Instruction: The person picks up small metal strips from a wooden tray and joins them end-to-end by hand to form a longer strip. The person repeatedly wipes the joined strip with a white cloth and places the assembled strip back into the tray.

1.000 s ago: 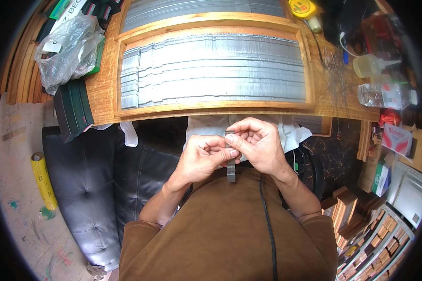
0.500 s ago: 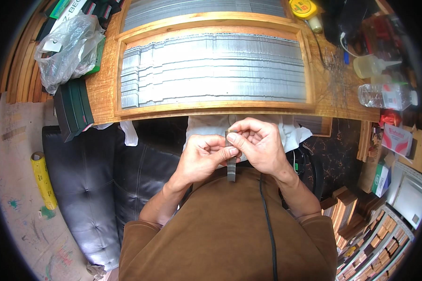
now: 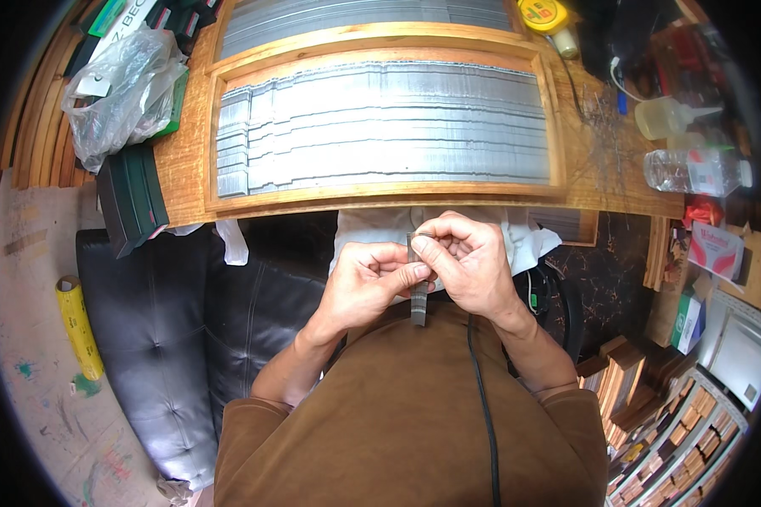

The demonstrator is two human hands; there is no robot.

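Between my two hands is a narrow stack of thin grey metal strips (image 3: 418, 311), held upright in front of my chest. My left hand (image 3: 365, 286) pinches its middle between thumb and fingers. At the upper end, the thumb and forefinger of my right hand (image 3: 473, 266) are closed on the same stack. My fingers hide part of the strips. Beyond my hands, a wooden tray (image 3: 380, 200) on the table holds packed rows of similar thin grey metal strips (image 3: 389, 127).
A second wooden tray (image 3: 372, 40) lies behind the first on the wooden table (image 3: 182, 160). Left are a plastic bag (image 3: 127, 93) and dark green boxes (image 3: 133, 198). A tape measure (image 3: 543, 14), squeeze bottle (image 3: 672, 118) and water bottle (image 3: 698, 172) sit right. A black sofa (image 3: 169, 338) stands below left.
Both hands stay almost in place on the stack. A thin piece jutting sideways at its top has dropped out of sight. The surroundings shift only slightly in view.
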